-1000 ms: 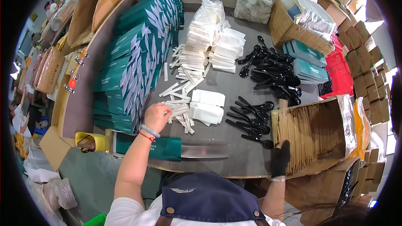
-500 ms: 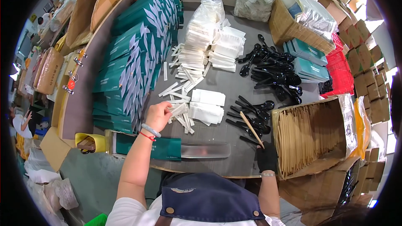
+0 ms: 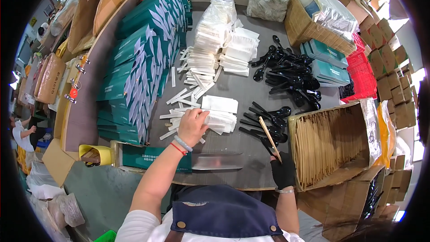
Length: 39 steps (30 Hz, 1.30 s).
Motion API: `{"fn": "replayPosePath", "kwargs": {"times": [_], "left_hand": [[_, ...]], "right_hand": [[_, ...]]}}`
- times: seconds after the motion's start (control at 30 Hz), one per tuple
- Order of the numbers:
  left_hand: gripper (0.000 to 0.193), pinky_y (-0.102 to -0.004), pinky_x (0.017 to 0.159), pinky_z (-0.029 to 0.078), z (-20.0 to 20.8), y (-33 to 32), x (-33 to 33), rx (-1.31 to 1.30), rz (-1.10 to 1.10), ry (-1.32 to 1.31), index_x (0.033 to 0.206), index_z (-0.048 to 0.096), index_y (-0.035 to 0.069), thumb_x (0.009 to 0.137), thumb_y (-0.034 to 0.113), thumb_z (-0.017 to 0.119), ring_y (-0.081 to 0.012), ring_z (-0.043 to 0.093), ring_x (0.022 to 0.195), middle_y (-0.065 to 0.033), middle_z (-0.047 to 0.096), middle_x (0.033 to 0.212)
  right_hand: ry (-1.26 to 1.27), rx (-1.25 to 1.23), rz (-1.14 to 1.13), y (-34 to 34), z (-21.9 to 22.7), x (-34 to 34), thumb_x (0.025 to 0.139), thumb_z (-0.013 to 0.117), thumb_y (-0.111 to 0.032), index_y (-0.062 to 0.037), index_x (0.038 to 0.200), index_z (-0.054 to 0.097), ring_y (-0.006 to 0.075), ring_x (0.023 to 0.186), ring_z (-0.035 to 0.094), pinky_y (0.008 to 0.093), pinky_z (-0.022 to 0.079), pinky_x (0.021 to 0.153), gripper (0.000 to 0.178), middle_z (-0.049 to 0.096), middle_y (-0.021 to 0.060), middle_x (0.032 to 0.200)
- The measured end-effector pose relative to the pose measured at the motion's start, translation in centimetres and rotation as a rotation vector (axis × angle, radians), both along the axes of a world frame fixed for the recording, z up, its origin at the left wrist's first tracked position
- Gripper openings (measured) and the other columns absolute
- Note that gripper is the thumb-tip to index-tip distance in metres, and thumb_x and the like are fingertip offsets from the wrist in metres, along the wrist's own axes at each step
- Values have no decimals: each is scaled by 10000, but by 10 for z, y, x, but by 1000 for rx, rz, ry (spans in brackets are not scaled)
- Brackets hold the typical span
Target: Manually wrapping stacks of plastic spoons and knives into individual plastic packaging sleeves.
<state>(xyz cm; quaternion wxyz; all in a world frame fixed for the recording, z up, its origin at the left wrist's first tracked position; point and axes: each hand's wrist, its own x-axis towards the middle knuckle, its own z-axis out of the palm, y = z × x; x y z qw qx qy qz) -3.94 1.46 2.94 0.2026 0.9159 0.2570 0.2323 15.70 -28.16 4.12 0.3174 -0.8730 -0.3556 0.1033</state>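
My left hand [image 3: 192, 126], bare with a bracelet, is over the small white paper packets [image 3: 219, 104] at the table's middle. Its fingers are bent and closed on a white packet there; the fingertips are partly hidden. In my right hand [image 3: 283, 171], which wears a black fingerless glove, a pair of wooden chopsticks [image 3: 270, 138] points up and away. Black plastic spoons [image 3: 277, 112] lie just beyond it, and one handle reaches close to the fingertips; whether it is gripped I cannot tell. Narrow white paper strips [image 3: 175, 97] lie scattered left of the packets.
Green printed sleeves [image 3: 130, 71] are stacked along the left wall. An open carton of chopsticks [image 3: 331, 145] stands at right. Farther back are a spoon heap [image 3: 293, 74], green booklets [image 3: 329, 71] and a red crate [image 3: 362, 76]. A clear tray [image 3: 217, 161] lies at the front edge.
My left hand has moved right, from the loose narrow strips onto the white packets. My right hand, still with the chopsticks, has shifted slightly left, nearer the spoon handles.
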Motion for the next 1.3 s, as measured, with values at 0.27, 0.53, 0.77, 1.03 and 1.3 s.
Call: {"fn": "replayPosePath", "kwargs": {"times": [0.27,0.53,0.77,1.03,1.3], "left_hand": [[344,-382,823,476,-14,1,-1,75,-8,-60,954,647,84,641,77,791,-292,559,943,-58,595,996],[148,-342,677,482,21,-27,-14,-391,-112,19,793,617,57,728,88,747,-280,609,708,-59,623,723],[321,-366,785,463,20,-69,-58,-140,-172,94,934,685,102,638,132,806,-261,573,886,-46,641,930],[519,-373,846,384,18,-103,-82,65,-242,259,1207,598,117,717,220,735,-226,498,1055,15,563,1239],[605,-450,958,381,22,-82,-116,-46,-86,207,1229,586,101,684,269,787,-288,474,1134,-19,537,1299]], "right_hand": [[25,8,4,6,12,-7,819,719,-94,-32,977,661,284,761,639,354,486,667,179,643,134,851],[54,120,57,25,18,-10,819,706,-100,-22,944,671,280,724,632,353,479,658,152,627,140,781],[148,-79,263,64,36,-37,801,709,-223,-89,920,678,340,781,641,420,501,685,183,641,135,835],[108,-346,568,95,5,-68,848,637,-299,-159,985,674,305,832,640,435,506,692,199,628,95,898],[-127,-251,608,60,11,-44,849,674,-277,-296,1178,662,271,754,614,408,492,617,330,604,64,818]]}}
